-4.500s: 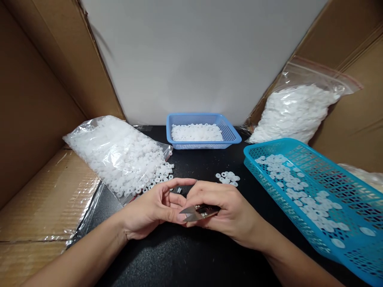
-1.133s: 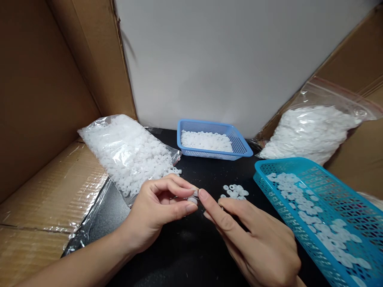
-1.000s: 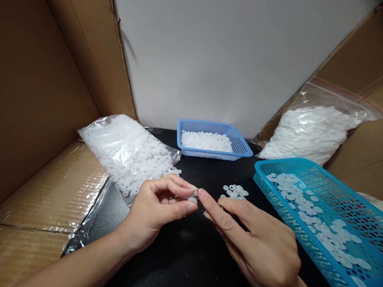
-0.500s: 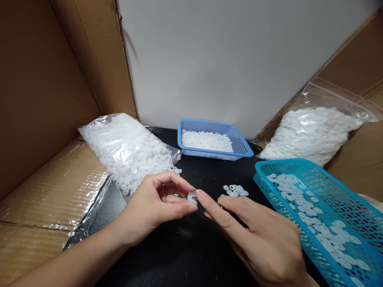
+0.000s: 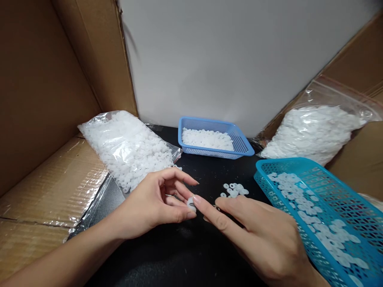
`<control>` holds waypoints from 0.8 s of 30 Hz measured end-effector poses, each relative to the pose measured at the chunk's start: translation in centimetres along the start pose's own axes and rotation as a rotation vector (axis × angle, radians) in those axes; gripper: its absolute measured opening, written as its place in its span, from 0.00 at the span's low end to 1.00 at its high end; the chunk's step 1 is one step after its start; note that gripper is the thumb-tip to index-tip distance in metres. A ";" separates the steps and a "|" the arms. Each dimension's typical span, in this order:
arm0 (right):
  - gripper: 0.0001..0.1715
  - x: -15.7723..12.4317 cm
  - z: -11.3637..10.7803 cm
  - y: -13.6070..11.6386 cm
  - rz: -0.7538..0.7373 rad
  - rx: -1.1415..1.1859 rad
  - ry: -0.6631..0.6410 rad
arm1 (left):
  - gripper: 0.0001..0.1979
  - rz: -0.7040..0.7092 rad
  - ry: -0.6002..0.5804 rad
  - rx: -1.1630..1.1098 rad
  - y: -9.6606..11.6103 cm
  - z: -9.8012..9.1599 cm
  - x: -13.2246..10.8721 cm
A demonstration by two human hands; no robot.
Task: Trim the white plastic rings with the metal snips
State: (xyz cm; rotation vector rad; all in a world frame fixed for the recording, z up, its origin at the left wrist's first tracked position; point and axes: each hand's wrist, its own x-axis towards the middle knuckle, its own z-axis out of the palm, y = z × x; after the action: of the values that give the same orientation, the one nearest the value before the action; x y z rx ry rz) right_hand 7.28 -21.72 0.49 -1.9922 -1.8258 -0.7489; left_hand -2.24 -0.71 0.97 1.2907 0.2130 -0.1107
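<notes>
One disc (image 5: 192,208) apparently mid-work: left hand (image 5: 154,201) pinches it, right hand (image 5: 260,235) grips a mostly hidden tool (image 5: 216,207). Beyond that hand, loose rings (image 5: 237,190); beside it, part-filled basket (image 5: 287,160).

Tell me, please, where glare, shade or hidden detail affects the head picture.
All head view: glare whitens patches of the left clear bag; streaks shine on the cardboard flap; the cardboard wall at upper left falls into shade; the right hand hides most of the metal tool.
</notes>
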 end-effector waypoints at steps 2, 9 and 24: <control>0.24 0.0 0.1 0.0 -0.008 0.013 -0.004 | 0.18 -0.009 -0.017 0.014 0.0 0.0 0.0; 0.21 -0.3 1.5 0.3 0.344 0.088 0.147 | 0.24 0.259 -0.017 0.112 -0.7 0.0 -0.3; 0.27 -0.5 1.2 0.4 0.349 0.394 0.257 | 0.26 0.490 0.003 0.183 -1.4 -0.1 -0.6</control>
State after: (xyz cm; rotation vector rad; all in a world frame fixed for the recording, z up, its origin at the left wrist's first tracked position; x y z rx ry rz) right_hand 7.82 -21.46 -0.73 -1.7892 -1.3114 -0.4684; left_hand -3.08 -1.04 -0.22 1.4913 -0.1176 0.2958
